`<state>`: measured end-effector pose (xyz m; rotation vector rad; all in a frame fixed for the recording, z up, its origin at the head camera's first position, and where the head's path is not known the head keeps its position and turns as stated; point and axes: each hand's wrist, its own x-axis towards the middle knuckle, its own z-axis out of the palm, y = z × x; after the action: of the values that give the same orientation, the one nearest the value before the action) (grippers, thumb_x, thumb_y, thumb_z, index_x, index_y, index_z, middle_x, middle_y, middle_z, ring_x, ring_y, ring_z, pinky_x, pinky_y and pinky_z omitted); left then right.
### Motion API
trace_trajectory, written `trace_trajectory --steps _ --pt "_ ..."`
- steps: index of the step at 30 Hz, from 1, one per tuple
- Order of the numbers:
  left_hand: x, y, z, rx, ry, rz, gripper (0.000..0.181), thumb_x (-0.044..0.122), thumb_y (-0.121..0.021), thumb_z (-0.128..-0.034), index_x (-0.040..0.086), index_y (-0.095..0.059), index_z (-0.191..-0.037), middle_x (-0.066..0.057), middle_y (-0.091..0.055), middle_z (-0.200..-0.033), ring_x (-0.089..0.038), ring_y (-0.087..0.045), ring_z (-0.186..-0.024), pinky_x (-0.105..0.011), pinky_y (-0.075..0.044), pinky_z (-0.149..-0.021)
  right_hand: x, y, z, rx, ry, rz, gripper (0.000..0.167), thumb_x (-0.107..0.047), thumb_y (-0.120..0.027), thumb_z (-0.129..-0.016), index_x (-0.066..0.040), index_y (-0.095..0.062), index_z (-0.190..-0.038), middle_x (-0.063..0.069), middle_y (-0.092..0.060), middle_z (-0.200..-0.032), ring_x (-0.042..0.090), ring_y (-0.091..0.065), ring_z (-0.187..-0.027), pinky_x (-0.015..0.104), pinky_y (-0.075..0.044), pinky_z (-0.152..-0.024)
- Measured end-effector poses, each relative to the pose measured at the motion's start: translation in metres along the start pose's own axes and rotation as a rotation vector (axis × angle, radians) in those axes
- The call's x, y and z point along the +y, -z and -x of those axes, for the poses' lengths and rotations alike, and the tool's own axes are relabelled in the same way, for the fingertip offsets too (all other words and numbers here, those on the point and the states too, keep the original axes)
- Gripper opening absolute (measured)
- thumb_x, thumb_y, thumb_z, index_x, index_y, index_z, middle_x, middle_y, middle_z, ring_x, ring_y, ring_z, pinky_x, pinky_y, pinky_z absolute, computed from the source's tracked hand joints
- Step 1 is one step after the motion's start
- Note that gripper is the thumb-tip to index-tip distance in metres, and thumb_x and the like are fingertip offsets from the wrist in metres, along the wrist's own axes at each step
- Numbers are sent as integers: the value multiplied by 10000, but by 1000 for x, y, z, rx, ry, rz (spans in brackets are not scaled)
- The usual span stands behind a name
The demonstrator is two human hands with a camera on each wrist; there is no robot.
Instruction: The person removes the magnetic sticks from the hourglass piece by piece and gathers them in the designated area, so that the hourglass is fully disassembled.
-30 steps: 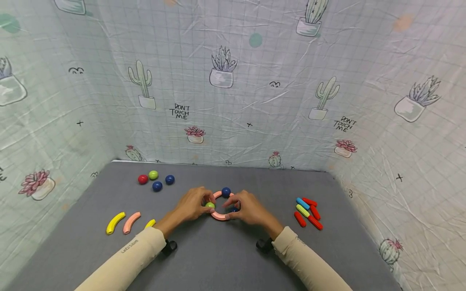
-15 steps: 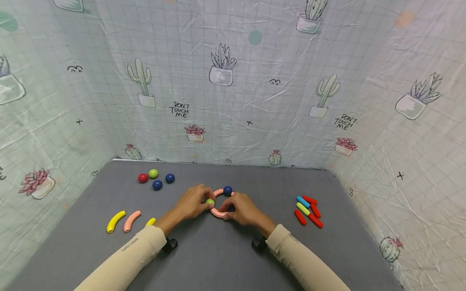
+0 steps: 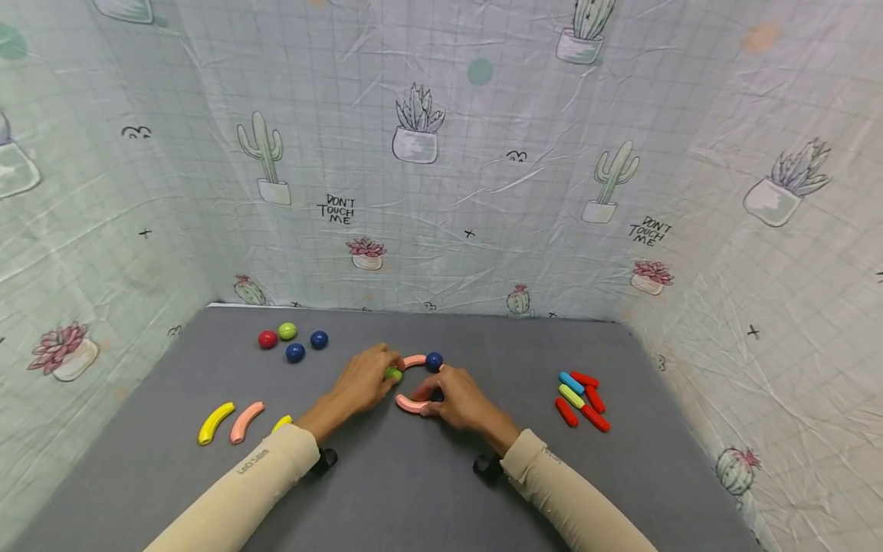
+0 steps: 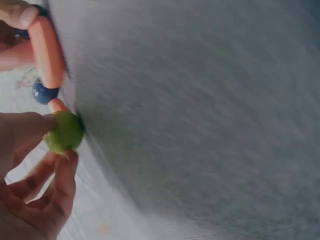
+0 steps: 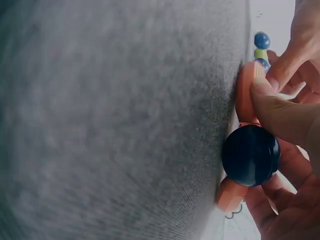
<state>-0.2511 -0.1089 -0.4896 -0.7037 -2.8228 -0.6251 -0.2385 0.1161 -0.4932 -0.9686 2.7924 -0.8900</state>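
With thumb and fingertips my left hand [image 3: 366, 376] pinches a green ball [image 4: 67, 131]. A curved pink piece [image 3: 414, 360] runs from beside that ball to a blue ball [image 3: 434, 361] at the far side. My right hand [image 3: 465, 399] grips the nearer curved pink piece [image 5: 246, 95]; its thumb lies on the piece and its fingers curl behind a dark blue ball [image 5: 250, 155] at the piece's end. Another pink piece [image 5: 231, 194] continues past this ball. A gap separates the green ball from the near pink piece's left end.
At the back left sit a red ball [image 3: 267, 340], a green ball [image 3: 287, 331] and two blue balls [image 3: 295, 353]. Yellow [image 3: 216, 423] and pink curved pieces [image 3: 247, 422] lie at the left. Several short straight red, blue and yellow sticks [image 3: 582, 400] are at the right.
The green ball and the near pink piece have come apart, opening the ring at its left. My left hand has moved slightly away with the ball; my right hand has shifted a little left.
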Motion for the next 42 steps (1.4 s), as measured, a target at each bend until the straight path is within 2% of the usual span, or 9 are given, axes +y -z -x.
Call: trace_trajectory --steps 5,9,12,16,19,25,31,38,42 --pt "0 2 1 -3 1 -23 195 134 -844 -917 144 -783 -1102 -33 -679 -1028 -221 -640 -940 -438 -563 -825 1 0 1 27 -20 -45 252 -179 -890 -863 -180 -842 -1110 -71 -816 -1067 154 -722 -1064 347 -557 -944" --pt "7 4 3 20 -36 -67 222 182 -871 -893 160 -794 -1100 -52 -684 -1078 -239 -600 -990 -431 -547 -806 6 9 5 17 -7 -63 280 -205 -909 -847 -181 -841 -1118 -49 -801 -1068 215 -657 -980 327 -510 -848" --pt "14 4 5 26 -98 -92 217 206 -885 -875 189 -808 -1077 -41 -693 -1099 -228 -592 -1016 -412 -555 -776 13 19 9 12 -10 -79 297 -184 -922 -828 -170 -842 -1113 -6 -778 -1015 250 -639 -906 298 -490 -762" --pt "26 0 8 -23 -182 -90 179 223 -891 -864 198 -819 -1026 2 -740 -1050 -198 -599 -970 -388 -558 -748 21 28 12 -5 2 -75 298 -136 -925 -816 -137 -837 -1101 -1 -774 -969 224 -702 -902 330 -560 -781" --pt "30 -5 9 -71 -205 -78 174 245 -903 -854 191 -811 -992 28 -763 -989 -180 -615 -944 -391 -562 -778 25 30 12 -25 24 -59 304 -136 -923 -818 -120 -832 -1108 -12 -793 -984 196 -734 -908 350 -589 -807" --pt "36 -13 8 -125 -188 -13 127 312 -842 -928 199 -797 -965 53 -717 -851 -118 -593 -834 -329 -524 -751 28 26 11 -16 48 -41 279 -173 -912 -833 -153 -838 -1102 -19 -799 -969 197 -734 -889 287 -566 -775" --pt "38 -15 9 -172 -155 68 115 266 -814 -954 171 -767 -998 37 -658 -839 -62 -557 -741 -251 -472 -622 26 26 11 6 36 -70 257 -147 -906 -837 -149 -840 -1086 -12 -809 -977 211 -743 -896 388 -600 -798" --pt "35 -11 19 -190 -152 126 70 197 -772 -974 163 -748 -1030 42 -611 -753 -18 -487 -621 -231 -404 -556 23 25 13 7 -1 -73 256 -171 -897 -854 -144 -836 -1101 -12 -811 -1012 186 -732 -888 281 -544 -748" --pt "29 0 31 -186 -124 149 105 184 -768 -975 143 -743 -1068 76 -574 -707 -9 -465 -586 -228 -388 -548 22 23 13 9 -30 -66 257 -198 -891 -867 -148 -837 -1113 -40 -794 -1022 174 -674 -916 286 -503 -788"
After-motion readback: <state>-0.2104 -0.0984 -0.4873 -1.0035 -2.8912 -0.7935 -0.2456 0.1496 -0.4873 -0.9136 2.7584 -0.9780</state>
